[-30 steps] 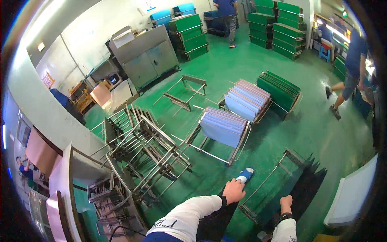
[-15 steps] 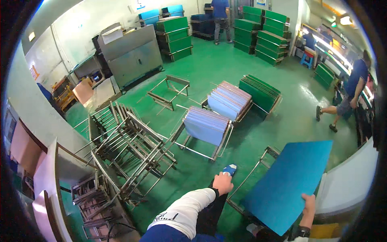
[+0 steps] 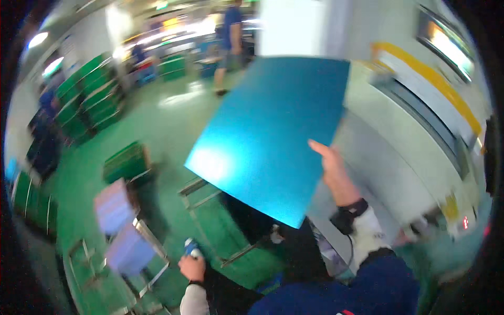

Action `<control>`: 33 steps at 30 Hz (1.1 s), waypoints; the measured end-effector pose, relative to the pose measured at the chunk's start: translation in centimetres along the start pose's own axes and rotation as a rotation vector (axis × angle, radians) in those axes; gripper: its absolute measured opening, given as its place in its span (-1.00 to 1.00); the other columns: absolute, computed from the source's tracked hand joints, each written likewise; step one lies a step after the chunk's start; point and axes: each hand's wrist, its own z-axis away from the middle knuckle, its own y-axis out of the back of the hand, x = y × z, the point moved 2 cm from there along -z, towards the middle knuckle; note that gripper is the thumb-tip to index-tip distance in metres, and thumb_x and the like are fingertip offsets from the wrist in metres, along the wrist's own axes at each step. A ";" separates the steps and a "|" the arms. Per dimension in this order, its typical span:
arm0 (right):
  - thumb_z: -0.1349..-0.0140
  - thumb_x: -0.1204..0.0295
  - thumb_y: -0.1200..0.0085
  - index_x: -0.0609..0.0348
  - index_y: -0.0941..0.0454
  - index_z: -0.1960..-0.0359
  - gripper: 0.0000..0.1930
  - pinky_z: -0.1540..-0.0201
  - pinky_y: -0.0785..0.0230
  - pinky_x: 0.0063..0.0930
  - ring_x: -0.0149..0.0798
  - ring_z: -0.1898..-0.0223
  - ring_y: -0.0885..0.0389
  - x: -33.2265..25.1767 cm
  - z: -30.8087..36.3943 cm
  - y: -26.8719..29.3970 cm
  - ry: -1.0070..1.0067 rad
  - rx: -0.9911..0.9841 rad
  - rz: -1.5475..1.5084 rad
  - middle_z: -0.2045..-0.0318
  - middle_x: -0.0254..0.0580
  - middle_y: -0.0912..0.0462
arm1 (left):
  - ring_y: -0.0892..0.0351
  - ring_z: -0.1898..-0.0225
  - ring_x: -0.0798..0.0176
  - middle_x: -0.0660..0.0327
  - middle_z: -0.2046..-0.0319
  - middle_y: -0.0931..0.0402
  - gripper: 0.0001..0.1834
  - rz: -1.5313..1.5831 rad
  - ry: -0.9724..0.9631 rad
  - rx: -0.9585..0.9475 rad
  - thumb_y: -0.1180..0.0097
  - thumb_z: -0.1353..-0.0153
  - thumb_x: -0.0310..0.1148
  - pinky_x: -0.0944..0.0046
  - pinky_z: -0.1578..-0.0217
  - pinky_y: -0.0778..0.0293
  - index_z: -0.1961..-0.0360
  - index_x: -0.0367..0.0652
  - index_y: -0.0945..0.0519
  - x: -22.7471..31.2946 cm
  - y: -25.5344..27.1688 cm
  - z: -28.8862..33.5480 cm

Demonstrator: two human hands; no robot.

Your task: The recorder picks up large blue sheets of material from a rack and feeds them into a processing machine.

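A large blue rectangular sheet [image 3: 268, 126] is tilted up in front of me. My right hand [image 3: 336, 170] grips its right edge, the thumb lying on the upper face and the other fingers hidden underneath. Low on the left, my left hand [image 3: 192, 269] hangs by my blue-and-white shoe [image 3: 192, 247]; its fingers are loosely curled and I see nothing in them. Below the sheet's lower edge stands a metal rack frame [image 3: 194, 187], partly covered by the sheet.
A pale machine with a long slot [image 3: 420, 113] runs along the right. On the green floor at left are racks of lilac panels [image 3: 131, 249] and green panels [image 3: 126, 163]. Green stacks [image 3: 92, 97] stand farther back. A person [image 3: 231, 37] is beyond the sheet.
My view has swung right, bringing the pale machine into sight. The blue sheet has come up off the low rack in my right hand. My left hand stays low, near the shoe.
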 end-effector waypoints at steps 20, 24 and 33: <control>-0.14 0.60 -0.20 0.06 -0.39 -0.10 -0.53 0.04 -0.47 -0.10 -0.12 0.03 -0.54 -12.9 2.4 19.7 0.702 0.547 -0.256 -0.01 -0.18 -0.52 | -0.46 0.10 -0.19 -0.01 0.20 -0.49 -0.61 -0.114 -0.122 -0.025 -0.16 0.01 -0.12 -0.15 0.19 -0.50 0.32 -0.24 -0.64 1.2 -3.7 -2.8; -0.16 0.59 -0.20 0.05 -0.39 -0.07 -0.57 0.11 -0.52 -0.08 -0.08 0.11 -0.58 -12.1 1.8 23.3 0.694 0.651 -0.320 0.03 -0.16 -0.53 | -0.46 0.10 -0.20 -0.01 0.19 -0.48 -0.61 -0.110 -0.160 -0.009 -0.16 0.01 -0.11 -0.15 0.19 -0.50 0.30 -0.24 -0.64 1.8 -4.2 -2.7; -0.22 0.51 -0.17 0.24 -0.39 0.03 -0.69 0.22 -0.60 -0.12 -0.02 0.28 -0.63 -10.5 1.4 25.7 0.550 0.663 -0.377 0.14 -0.06 -0.54 | -0.45 0.09 -0.23 -0.03 0.17 -0.48 -0.58 -0.127 -0.131 -0.039 -0.14 0.00 -0.09 -0.17 0.18 -0.49 0.30 -0.27 -0.62 2.4 -4.0 -2.4</control>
